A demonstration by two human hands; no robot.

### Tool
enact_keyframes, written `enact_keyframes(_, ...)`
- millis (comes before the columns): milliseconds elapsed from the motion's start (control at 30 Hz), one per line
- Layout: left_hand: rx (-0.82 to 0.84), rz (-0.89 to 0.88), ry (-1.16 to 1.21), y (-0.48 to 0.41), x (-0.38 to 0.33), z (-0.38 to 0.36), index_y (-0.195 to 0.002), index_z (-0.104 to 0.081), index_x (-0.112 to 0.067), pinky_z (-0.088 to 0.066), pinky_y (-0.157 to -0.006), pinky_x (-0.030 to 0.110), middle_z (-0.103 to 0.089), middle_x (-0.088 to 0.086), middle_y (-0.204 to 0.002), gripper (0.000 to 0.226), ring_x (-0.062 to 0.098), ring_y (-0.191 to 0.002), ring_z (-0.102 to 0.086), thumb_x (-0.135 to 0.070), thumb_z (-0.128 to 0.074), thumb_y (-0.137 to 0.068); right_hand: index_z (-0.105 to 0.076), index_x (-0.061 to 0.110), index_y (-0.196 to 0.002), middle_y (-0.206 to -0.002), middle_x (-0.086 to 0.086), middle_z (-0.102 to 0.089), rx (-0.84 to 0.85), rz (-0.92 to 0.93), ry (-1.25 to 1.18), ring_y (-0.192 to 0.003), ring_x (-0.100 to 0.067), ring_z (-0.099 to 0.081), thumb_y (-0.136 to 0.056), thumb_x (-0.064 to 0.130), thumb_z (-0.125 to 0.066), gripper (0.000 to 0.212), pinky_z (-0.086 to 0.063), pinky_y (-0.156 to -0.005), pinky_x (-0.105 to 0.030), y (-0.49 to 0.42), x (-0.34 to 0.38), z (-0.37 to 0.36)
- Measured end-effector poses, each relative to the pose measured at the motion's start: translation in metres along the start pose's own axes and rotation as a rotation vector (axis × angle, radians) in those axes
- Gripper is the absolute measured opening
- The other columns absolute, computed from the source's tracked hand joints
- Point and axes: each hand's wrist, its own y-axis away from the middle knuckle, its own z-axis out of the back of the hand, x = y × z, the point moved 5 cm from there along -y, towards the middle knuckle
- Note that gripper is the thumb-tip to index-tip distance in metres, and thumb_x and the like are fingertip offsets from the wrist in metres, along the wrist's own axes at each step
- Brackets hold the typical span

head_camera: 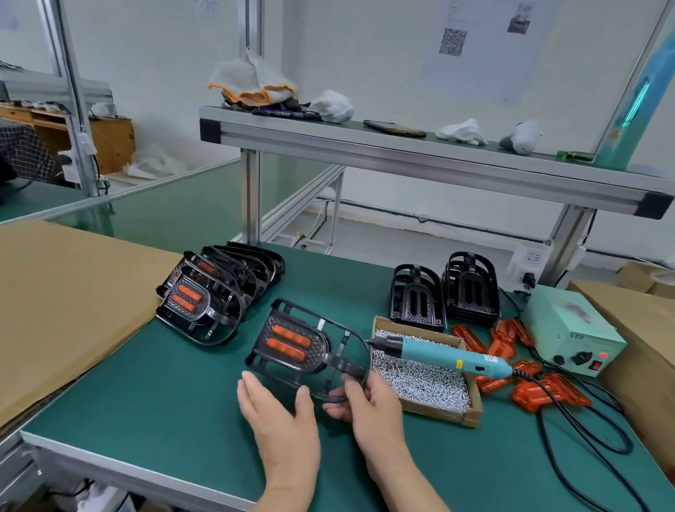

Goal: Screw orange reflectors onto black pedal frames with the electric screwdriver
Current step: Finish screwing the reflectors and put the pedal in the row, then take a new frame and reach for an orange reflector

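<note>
A black pedal frame (322, 357) with two orange reflectors (288, 343) in it is lifted above the green mat. My right hand (370, 408) grips its thin curved cage bar at the near right. My left hand (274, 416) is open just below the frame's near edge, palm toward it, holding nothing. The teal electric screwdriver (447, 355) lies across the cardboard tray of screws (473, 412), tip pointing left. Loose orange reflectors (535, 386) lie right of the tray.
A row of finished pedals (208, 290) lies at the left. Two stacks of bare black frames (443, 298) stand behind the tray. A pale green power box (570, 330) sits far right, its black cable (578, 460) looping over the mat. Cardboard sheets (40, 313) flank both sides.
</note>
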Motion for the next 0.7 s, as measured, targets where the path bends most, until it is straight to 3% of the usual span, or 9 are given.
enact_keyframes(100,-0.041,0.079,0.038,-0.011,0.007,-0.002,-0.141,-0.041,0.003,-0.04,-0.101,0.036,-0.049,0.021,-0.133,0.051,0.033,-0.112,-0.057,-0.017,-0.057,-0.096,-0.06,0.0,-0.101,-0.078,-0.012,-0.07,0.037,-0.02,-0.085,-0.06,-0.022,-0.071,-0.103,0.006,-0.054,0.009,-0.059,-0.061,-0.026,-0.004,0.004,-0.02)
enact_keyframes(167,-0.054,0.108,0.011,-0.021,0.01,0.001,-0.111,-0.059,0.0,-0.046,-0.084,0.032,-0.064,0.016,-0.105,0.028,0.027,-0.088,-0.064,-0.024,-0.053,-0.098,-0.061,0.0,-0.102,-0.077,-0.01,-0.071,0.052,-0.011,-0.097,-0.06,-0.021,-0.07,-0.103,0.007,-0.055,0.01,-0.058,-0.06,-0.025,-0.004,0.003,-0.029)
enact_keyframes(300,-0.042,0.131,0.06,-0.041,0.016,0.011,-0.082,-0.059,-0.002,-0.043,-0.042,0.017,-0.069,0.005,-0.063,0.029,0.01,-0.047,-0.064,-0.025,-0.054,-0.098,-0.062,0.001,-0.101,-0.073,-0.007,-0.072,0.077,0.015,-0.1,-0.059,-0.021,-0.07,-0.102,0.007,-0.056,0.009,-0.056,-0.058,-0.024,-0.005,0.0,-0.029)
enact_keyframes(467,-0.03,0.207,0.124,-0.055,0.017,0.019,-0.073,-0.059,0.001,-0.046,-0.049,0.026,-0.067,0.002,-0.052,0.031,0.016,-0.045,-0.067,-0.018,-0.055,-0.096,-0.066,0.008,-0.104,-0.084,-0.01,-0.075,0.15,0.077,-0.012,-0.069,-0.024,-0.074,-0.098,0.007,-0.063,0.007,-0.057,-0.063,-0.027,-0.003,-0.002,-0.032)
enact_keyframes(600,-0.098,0.199,0.119,-0.072,0.009,0.036,-0.073,-0.058,0.001,-0.047,-0.056,0.029,-0.067,0.002,-0.049,0.029,0.014,-0.043,-0.065,-0.019,-0.053,-0.094,-0.06,0.02,-0.119,-0.088,-0.009,-0.073,0.199,0.106,0.044,-0.073,-0.022,-0.073,-0.094,0.014,-0.071,0.029,-0.056,-0.067,-0.027,-0.001,-0.002,-0.036)
enact_keyframes(700,-0.164,0.212,0.141,-0.089,0.004,0.054,-0.072,-0.059,0.0,-0.05,-0.06,0.029,-0.066,0.002,-0.049,0.027,0.013,-0.043,-0.065,-0.017,-0.052,-0.091,-0.058,0.021,-0.121,-0.093,-0.013,-0.072,0.186,0.119,0.092,-0.072,-0.021,-0.072,-0.096,0.016,-0.068,0.027,-0.056,-0.068,-0.027,0.0,-0.001,-0.035)
